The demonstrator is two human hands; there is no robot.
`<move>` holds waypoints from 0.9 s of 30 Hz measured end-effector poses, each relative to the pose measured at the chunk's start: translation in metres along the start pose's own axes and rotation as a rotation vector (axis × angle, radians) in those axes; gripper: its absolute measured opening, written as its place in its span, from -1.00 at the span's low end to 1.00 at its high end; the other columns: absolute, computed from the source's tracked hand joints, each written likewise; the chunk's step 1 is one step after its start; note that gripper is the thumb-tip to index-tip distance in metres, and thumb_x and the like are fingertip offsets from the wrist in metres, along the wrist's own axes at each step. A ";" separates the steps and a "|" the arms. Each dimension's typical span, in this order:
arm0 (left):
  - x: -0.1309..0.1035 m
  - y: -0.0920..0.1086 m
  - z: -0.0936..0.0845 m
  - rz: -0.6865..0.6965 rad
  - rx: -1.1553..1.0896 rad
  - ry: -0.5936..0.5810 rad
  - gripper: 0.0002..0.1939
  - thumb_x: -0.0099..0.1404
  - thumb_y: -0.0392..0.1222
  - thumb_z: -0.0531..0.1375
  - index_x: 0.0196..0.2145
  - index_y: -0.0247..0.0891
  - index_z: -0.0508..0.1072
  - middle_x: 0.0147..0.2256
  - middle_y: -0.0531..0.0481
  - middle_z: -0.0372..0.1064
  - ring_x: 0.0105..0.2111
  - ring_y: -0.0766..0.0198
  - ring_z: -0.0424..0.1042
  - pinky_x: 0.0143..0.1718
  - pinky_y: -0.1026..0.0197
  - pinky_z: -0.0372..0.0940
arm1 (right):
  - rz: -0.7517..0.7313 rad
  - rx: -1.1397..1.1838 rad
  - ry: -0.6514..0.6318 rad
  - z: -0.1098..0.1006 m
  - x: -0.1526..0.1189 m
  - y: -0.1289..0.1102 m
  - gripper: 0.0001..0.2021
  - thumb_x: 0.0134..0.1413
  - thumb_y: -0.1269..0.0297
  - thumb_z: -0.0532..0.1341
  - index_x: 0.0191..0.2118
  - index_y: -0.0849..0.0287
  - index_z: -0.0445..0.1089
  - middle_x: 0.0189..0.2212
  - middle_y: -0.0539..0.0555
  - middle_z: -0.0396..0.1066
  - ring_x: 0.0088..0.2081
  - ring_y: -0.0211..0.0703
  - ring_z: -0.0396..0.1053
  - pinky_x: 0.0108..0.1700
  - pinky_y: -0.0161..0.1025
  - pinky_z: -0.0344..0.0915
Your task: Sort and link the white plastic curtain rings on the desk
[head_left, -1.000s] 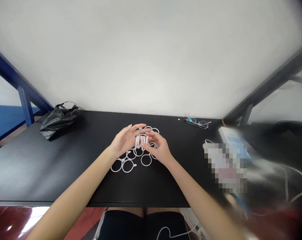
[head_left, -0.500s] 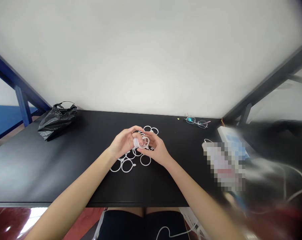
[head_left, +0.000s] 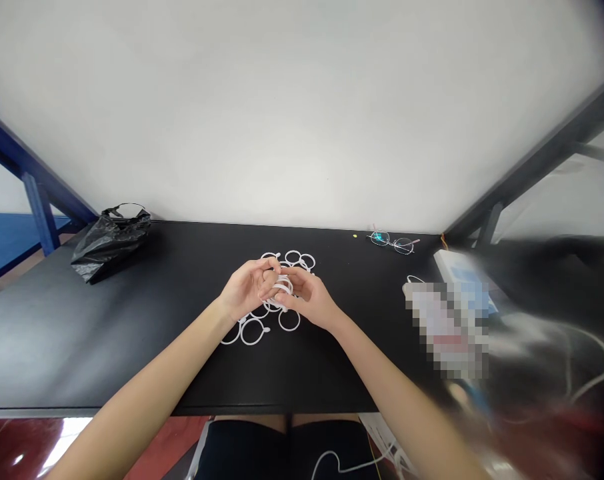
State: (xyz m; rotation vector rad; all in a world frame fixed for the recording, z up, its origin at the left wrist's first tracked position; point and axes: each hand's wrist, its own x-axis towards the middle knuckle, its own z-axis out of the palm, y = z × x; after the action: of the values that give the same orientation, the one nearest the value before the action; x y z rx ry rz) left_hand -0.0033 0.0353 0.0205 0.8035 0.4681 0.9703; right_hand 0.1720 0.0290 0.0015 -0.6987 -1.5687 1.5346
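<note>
My left hand (head_left: pixel 247 288) and my right hand (head_left: pixel 313 298) meet above the middle of the black table. Between them is a small bunch of white curtain rings (head_left: pixel 284 287), seen nearly edge-on. The left fingers curl at its left side, while the right thumb and fingers grip it from the right. Partly hidden under both hands, several loose white rings (head_left: pixel 267 330) with small knobs lie flat on the tabletop. Some stick out beyond the fingertips, others toward me below the wrists.
A crumpled black plastic bag (head_left: pixel 113 241) sits at the back left. Eyeglasses (head_left: pixel 403 246) rest at the back right, near a tiny yellow bit (head_left: pixel 355 236). Farther right are a white-and-blue box (head_left: pixel 465 283) and a blurred-out item (head_left: pixel 445 327). A wall (head_left: pixel 302 133) rises behind the table (head_left: pixel 352 373).
The held rings have turned from showing their open faces to nearly edge-on, and the right fingers have closed around them. Another loose ring now shows beyond the left fingertips.
</note>
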 end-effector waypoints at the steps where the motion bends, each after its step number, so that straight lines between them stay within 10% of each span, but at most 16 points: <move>1: 0.000 0.000 0.000 0.004 -0.002 0.003 -0.76 0.26 -0.07 0.15 -0.39 -0.31 0.46 -0.77 0.14 0.12 -0.72 0.42 0.11 -0.53 0.30 0.17 | 0.006 0.016 0.005 0.000 0.000 0.000 -0.60 -0.04 0.16 0.39 -0.06 0.09 0.38 -0.25 0.03 0.49 -0.23 -0.17 0.48 -0.10 -0.14 0.41; 27: 0.001 -0.013 0.020 0.197 0.281 0.128 -0.72 0.07 -0.38 0.27 -0.41 -0.24 0.19 -0.32 0.08 0.25 -0.38 0.37 0.32 -0.41 0.30 0.26 | 0.142 0.173 0.220 -0.006 0.005 -0.001 -0.59 -0.33 0.19 0.50 -0.31 0.13 0.38 -0.37 -0.03 0.45 -0.34 -0.23 0.43 -0.23 -0.22 0.43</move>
State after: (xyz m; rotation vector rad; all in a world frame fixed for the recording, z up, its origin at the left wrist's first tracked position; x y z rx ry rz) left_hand 0.0175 0.0245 0.0228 1.0594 0.6545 1.1590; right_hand 0.1742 0.0362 0.0029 -0.8635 -1.2302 1.6139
